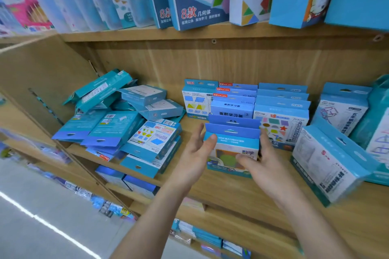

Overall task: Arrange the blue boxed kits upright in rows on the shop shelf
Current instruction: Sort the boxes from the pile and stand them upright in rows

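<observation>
Both hands bracket the front kit (232, 149), which stands upright near the shelf (231, 193) edge. The left hand (194, 153) is spread open, thumb on the kit's left top corner; the right hand (262, 160) is open too, fingers along its right side, thumb across its face. Behind the kit stand upright rows (233, 101). Left of it lies a toppled pile (126, 124).
</observation>
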